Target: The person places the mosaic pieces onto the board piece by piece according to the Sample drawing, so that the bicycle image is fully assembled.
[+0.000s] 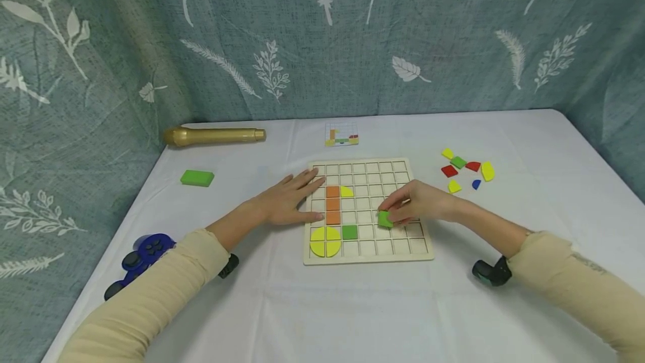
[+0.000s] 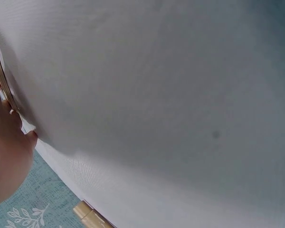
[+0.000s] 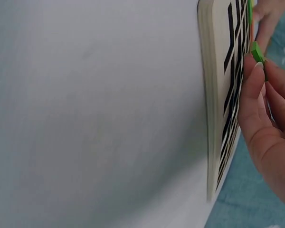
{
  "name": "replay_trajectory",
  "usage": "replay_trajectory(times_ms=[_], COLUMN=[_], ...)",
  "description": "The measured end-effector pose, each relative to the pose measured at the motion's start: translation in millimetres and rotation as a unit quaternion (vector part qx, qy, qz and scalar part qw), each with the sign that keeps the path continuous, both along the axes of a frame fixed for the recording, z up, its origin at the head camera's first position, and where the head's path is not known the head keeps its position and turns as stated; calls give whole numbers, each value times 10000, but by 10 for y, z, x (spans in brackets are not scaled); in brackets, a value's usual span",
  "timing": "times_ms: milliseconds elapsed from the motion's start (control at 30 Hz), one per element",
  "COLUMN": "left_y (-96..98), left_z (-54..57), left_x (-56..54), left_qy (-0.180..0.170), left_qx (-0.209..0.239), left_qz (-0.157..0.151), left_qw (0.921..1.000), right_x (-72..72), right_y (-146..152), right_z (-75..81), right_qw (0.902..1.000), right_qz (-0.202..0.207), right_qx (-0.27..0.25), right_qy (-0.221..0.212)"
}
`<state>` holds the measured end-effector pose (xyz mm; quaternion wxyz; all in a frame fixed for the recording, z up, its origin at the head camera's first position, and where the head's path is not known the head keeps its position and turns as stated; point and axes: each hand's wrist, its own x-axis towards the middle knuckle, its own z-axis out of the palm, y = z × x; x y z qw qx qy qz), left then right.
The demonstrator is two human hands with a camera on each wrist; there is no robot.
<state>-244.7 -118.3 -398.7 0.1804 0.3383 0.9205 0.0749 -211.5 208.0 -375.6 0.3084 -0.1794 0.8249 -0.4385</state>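
A wooden grid board [image 1: 370, 260] lies on the white table. My right hand [image 1: 420, 201] pinches a green square tile [image 1: 384, 219] between thumb and fingers, just over the board's right half; the right wrist view shows the same green tile [image 3: 257, 51] tilted at the fingertips. My left hand [image 1: 288, 199] rests with spread, straight fingers on the board's left edge. Set in the grid are several orange squares [image 1: 333, 203], a yellow quarter circle [image 1: 346, 191], a yellow circle of quarter pieces [image 1: 325, 241] and another green square [image 1: 350, 232].
Loose tiles in red, yellow, green and blue, among them a red square [image 1: 449, 171], lie right of the board. Behind it is a small pattern card [image 1: 341, 134]. At left are a gold microphone [image 1: 214, 136], a green block [image 1: 197, 178] and a blue game controller [image 1: 151, 248].
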Motion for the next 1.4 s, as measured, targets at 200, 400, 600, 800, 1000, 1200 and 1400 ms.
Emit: replay_trajectory(times_ms=[200, 400, 600, 800, 1000, 1200, 1400], left_y=[24, 35, 45, 41, 31, 24, 12], left_z=[5, -2, 9, 21, 32, 29, 10], left_x=[-3, -12, -18, -11, -1, 7, 7], left_qy=[-17, 33, 65, 71, 42, 23, 15], left_qx=[22, -55, -58, -95, -30, 19, 12], left_qz=[-18, -20, -28, -17, 11, 0, -17], left_qw=[10000, 10000, 10000, 9999, 10000, 10000, 10000], right_x=[58, 93, 103, 99, 101, 83, -9], right_y=[-194, -294, -341, -338, -344, -328, -170], right_z=[-18, -49, -29, -20, -17, -11, -25], right_qw=[9999, 9983, 9920, 9926, 9952, 9987, 9903], right_qz=[140, 405, 634, 540, 477, 351, -30], right_qx=[-97, -158, -27, 38, -112, -231, -843], right_qy=[21, 377, 1096, 1083, 847, 293, -1100])
